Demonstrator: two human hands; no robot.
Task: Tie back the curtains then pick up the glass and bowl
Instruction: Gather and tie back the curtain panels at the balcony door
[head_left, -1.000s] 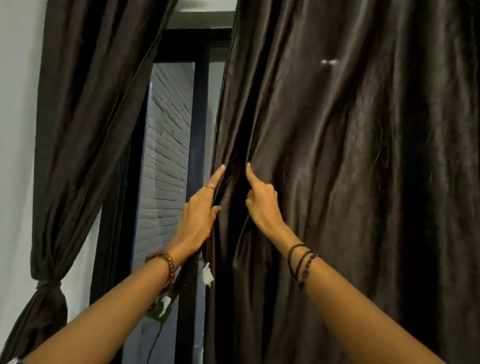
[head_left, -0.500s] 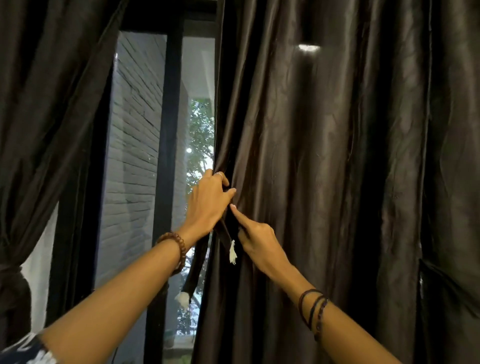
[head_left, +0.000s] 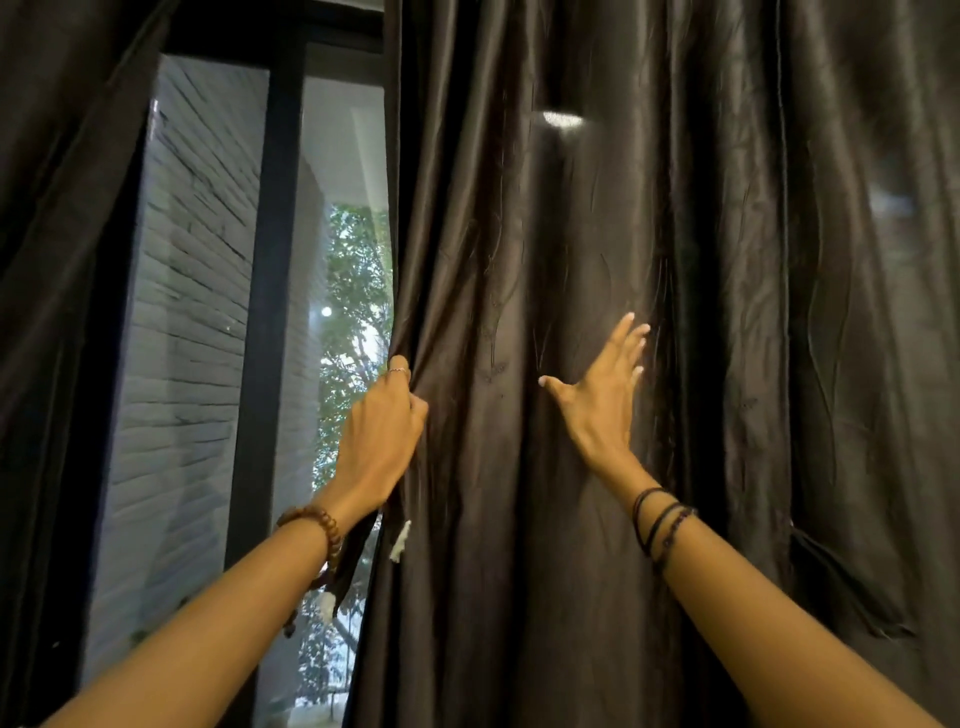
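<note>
A dark satin right curtain (head_left: 727, 364) hangs loose and fills the right two thirds of the view. My left hand (head_left: 379, 436) is closed on its left edge, with a dark tie strap with white ends (head_left: 358, 551) hanging below the wrist. My right hand (head_left: 602, 395) lies flat on the curtain's front, fingers spread, holding nothing. The left curtain (head_left: 62, 260) hangs at the far left. No glass or bowl is in view.
Between the curtains a black window frame (head_left: 265, 338) stands upright. Behind the pane are a white brick wall (head_left: 187, 338) and green trees (head_left: 353, 322).
My right hand has moved from beside my left hand out to the right and opened flat on the fabric. My left hand keeps its grip on the curtain edge.
</note>
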